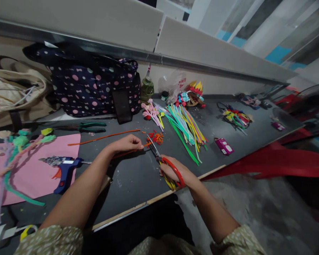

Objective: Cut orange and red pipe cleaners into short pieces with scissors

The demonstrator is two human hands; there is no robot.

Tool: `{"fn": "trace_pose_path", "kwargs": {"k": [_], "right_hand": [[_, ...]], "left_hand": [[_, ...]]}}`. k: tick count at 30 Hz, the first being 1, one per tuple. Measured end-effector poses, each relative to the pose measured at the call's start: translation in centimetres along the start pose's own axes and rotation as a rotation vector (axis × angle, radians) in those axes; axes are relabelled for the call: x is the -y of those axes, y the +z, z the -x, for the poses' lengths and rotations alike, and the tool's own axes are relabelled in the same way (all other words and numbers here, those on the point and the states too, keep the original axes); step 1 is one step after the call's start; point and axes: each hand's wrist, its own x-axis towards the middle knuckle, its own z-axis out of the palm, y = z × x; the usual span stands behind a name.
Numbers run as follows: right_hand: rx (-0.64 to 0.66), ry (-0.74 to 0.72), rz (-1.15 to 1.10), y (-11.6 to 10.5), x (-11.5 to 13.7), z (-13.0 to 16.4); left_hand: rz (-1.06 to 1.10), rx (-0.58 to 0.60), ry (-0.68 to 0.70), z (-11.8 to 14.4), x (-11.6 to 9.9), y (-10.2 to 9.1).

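My left hand (129,142) pinches an orange pipe cleaner (148,144), whose short end sticks out past the fingertips while the rest trails back under my forearm. In my right hand (174,170) are red-handled scissors (172,164), their blades (154,145) by the pipe cleaner's end. Just behind the blades lies a small pile of short orange and red cut pieces (156,137). Another long orange pipe cleaner (103,137) rests on the dark table beyond my left hand. Something yellow (170,181) shows below the scissors' handle, partly hidden by my right hand.
Coloured pipe cleaners (186,127) lie bundled to the right, near a purple box (223,146). At left are a blue glue gun (67,171), green-handled pliers (91,127) and pink paper (42,177). A phone (121,106) leans on a patterned bag (93,85). The table's front edge (149,202) is close.
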Motion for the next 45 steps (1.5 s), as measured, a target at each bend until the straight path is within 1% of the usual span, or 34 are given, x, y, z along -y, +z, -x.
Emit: {"fn": "trace_pose_path", "kwargs": {"k": [3, 6, 10, 14, 20, 29, 35, 40, 45], "right_hand": [[0.014, 0.017, 0.014, -0.1, 0.3, -0.1], [0.01, 0.031, -0.018, -0.1, 0.2, -0.2], [0.022, 0.043, -0.061, -0.2, 0.1, -0.2], [0.01, 0.026, -0.053, -0.3, 0.3, -0.2], [0.011, 0.07, -0.059, -0.5, 0.8, -0.3], [0.023, 0.05, -0.083, -0.4, 0.4, -0.3], [0.013, 0.08, -0.148, 0.4, -0.3, -0.6], [0.03, 0.075, -0.14, 0.5, -0.5, -0.8], [0.051, 0.107, -0.159, 0.2, -0.1, -1.3]], "left_hand": [[-0.026, 0.01, 0.005, -0.3, 0.2, 0.2], [-0.031, 0.027, 0.005, -0.5, 0.3, 0.4], [0.006, 0.041, 0.0, -0.5, 0.0, 0.7], [0.044, 0.032, -0.015, -0.4, -0.4, 0.9], [0.065, 0.045, -0.006, -0.5, -0.3, 1.0], [0.086, 0.067, -0.019, -0.3, -0.8, 1.2], [0.122, 0.069, -0.04, -0.1, -1.0, 1.4], [0.074, 0.079, -0.024, -0.3, -0.5, 1.2], [-0.03, 0.086, 0.012, -0.3, -0.1, 0.3]]}}
